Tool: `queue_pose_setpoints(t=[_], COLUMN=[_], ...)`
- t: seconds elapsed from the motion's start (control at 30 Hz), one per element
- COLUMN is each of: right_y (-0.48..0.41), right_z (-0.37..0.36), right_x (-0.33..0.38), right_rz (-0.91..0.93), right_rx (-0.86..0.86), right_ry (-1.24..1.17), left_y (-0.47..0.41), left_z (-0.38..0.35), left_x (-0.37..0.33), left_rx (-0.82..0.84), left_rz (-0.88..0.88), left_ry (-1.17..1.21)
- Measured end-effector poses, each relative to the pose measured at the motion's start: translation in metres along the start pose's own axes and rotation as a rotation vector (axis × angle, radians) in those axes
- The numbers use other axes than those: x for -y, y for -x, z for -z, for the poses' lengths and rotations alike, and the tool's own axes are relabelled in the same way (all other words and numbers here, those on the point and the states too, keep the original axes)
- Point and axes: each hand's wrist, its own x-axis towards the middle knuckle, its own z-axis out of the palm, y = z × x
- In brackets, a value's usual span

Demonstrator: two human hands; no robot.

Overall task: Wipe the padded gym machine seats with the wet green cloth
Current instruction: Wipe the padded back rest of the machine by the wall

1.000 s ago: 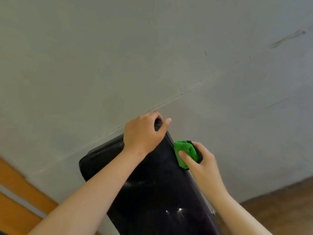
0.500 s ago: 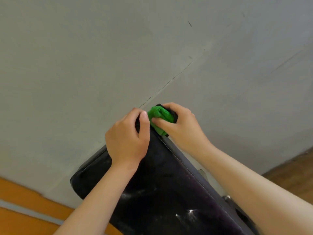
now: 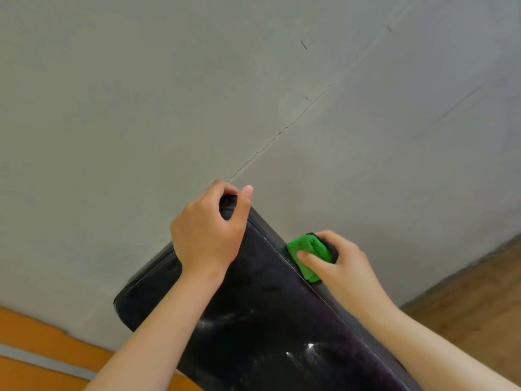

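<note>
**Fingers [image 3: 313, 258] drag the folded wet green cloth [image 3: 306, 245] down the side of the black padded gym seat [image 3: 267, 306]**

The right hand [image 3: 342, 265] pinches the cloth against the seat's right edge. Half a second ago the cloth was up at the top corner, just beside the left hand [image 3: 207, 232]. The left hand's fingers curl round that corner, steadying the pad. The corner looks done and the stroke now works down the side. White smears [image 3: 307, 351] still mark the face.
</note>
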Motion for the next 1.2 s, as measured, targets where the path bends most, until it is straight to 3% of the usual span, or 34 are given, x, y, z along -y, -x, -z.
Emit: queue_pose_setpoints(t=[0.37,0.6,0.7,0.87,1.07,1.2], right_y=[-0.055,-0.034,-0.011,0.000,-0.010,-0.003], right_z=[-0.025,0.003,0.012,0.008,-0.013,-0.009], right_x=[0.068,0.002,-0.025,-0.020,0.038,0.033], right_rz=[0.159,-0.088,-0.147,-0.084,0.111,0.137], right_rx=[0.043,0.158,0.090,-0.044,-0.025,-0.014], right_ry=[0.050,0.265,0.236,0.180,0.063,0.075], left_y=[0.001,0.000,0.000,0.001,0.000,0.001], left_z=[-0.003,-0.005,-0.005,-0.005,-0.005,-0.006], left_x=[0.002,0.003,0.002,0.002,0.003,0.003], left_rx=[-0.029,-0.040,-0.051,-0.049,-0.061,-0.061], left_rz=[-0.009,0.012,0.009,0.007,0.011,0.023], left_ry=[-0.005,-0.011,-0.015,-0.009,-0.004,-0.008])
